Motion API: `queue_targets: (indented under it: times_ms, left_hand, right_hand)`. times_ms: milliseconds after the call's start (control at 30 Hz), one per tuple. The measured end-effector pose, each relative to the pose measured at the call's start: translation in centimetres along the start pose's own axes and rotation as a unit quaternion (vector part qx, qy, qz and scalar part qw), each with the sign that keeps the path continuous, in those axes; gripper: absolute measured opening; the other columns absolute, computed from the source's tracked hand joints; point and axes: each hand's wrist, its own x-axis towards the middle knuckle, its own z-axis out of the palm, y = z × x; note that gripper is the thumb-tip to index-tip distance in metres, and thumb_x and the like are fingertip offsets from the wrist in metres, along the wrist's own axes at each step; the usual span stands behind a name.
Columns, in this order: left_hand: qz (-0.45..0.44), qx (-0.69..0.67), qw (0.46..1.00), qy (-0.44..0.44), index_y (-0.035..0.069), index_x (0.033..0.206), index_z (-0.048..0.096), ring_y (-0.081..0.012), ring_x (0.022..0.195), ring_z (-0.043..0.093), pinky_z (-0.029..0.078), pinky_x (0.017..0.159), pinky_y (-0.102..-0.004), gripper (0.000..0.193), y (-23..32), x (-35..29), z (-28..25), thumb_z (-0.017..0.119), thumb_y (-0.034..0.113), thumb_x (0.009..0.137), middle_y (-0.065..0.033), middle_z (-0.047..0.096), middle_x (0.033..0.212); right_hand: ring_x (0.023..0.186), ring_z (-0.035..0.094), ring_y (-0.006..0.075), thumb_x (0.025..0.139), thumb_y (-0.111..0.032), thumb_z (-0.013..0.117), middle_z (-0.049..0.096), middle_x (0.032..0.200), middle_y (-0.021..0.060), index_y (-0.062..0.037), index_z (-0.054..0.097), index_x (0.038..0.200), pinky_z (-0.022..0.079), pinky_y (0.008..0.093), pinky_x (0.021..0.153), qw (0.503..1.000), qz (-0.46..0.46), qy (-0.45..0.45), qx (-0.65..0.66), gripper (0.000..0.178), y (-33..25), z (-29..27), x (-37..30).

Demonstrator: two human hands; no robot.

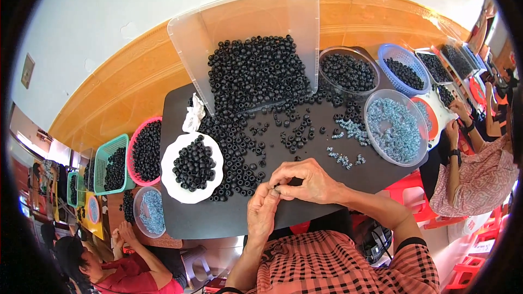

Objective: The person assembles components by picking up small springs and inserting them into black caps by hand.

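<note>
My left hand and my right hand meet fingertip to fingertip over the near edge of the dark table. Both are closed in a pinch on something tiny, mostly hidden by the fingers. Just beyond them lie loose black round pieces with holes, like beads. More of these fill a clear plastic bin tipped toward me and a white scalloped plate on the left. To the right, small clear-blue ribbed pieces lie in clusters near a clear round tub of the same pieces.
A crumpled white tissue stands beside the bin. At the back right are a clear bowl and a blue basket, both holding black pieces. Pink and green baskets are leftward. Other people work at both sides.
</note>
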Motion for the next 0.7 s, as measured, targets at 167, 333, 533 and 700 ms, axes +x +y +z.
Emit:
queue_targets:
  times_ms: [167,333,533,700]
  left_hand:
    - [-0.015,-0.002,1.000,-0.019,-0.003,0.112,0.054,-0.0153,0.091,0.062,0.046,0.091,-0.0308,0.024,-0.1,0.1,-0.6,0.047,0.016,0.099,-0.0104,0.065,0.096]
    - [-0.024,-0.038,0.999,-0.030,-0.003,0.111,0.055,-0.0163,0.090,0.063,0.047,0.091,-0.0316,0.023,-0.1,0.2,-1.0,0.049,0.016,0.098,-0.0106,0.065,0.096]
    - [-0.034,-0.049,0.998,-0.029,-0.003,0.112,0.054,-0.0170,0.091,0.063,0.047,0.091,-0.0318,0.022,-0.2,0.0,-1.1,0.049,0.014,0.098,-0.0104,0.065,0.098]
    - [-0.041,-0.052,0.997,-0.024,-0.003,0.111,0.054,-0.0172,0.091,0.062,0.046,0.091,-0.0318,0.021,-0.1,0.2,-1.0,0.049,0.013,0.098,-0.0107,0.065,0.097]
  right_hand:
    - [0.077,0.063,0.0134,0.081,-0.002,0.061,0.066,0.093,0.0079,-0.0012,0.069,0.096,0.052,0.0267,0.069,1.000,-0.025,0.019,0.007,0.018,0.7,0.2,-0.3]
    - [0.077,0.063,0.0135,0.081,-0.003,0.061,0.067,0.095,0.0080,-0.0032,0.071,0.096,0.051,0.0261,0.068,0.999,-0.022,0.033,0.024,0.019,1.0,0.3,-0.6]
    - [0.075,0.060,0.0104,0.081,-0.001,0.061,0.065,0.091,0.0066,-0.0038,0.071,0.098,0.048,0.0246,0.064,0.997,0.011,0.053,0.045,0.020,1.3,0.6,-0.9]
    - [0.074,0.058,0.0090,0.083,0.002,0.060,0.064,0.094,0.0064,-0.0010,0.070,0.098,0.047,0.0229,0.063,0.992,0.004,0.055,0.115,0.018,2.3,0.8,-1.0]
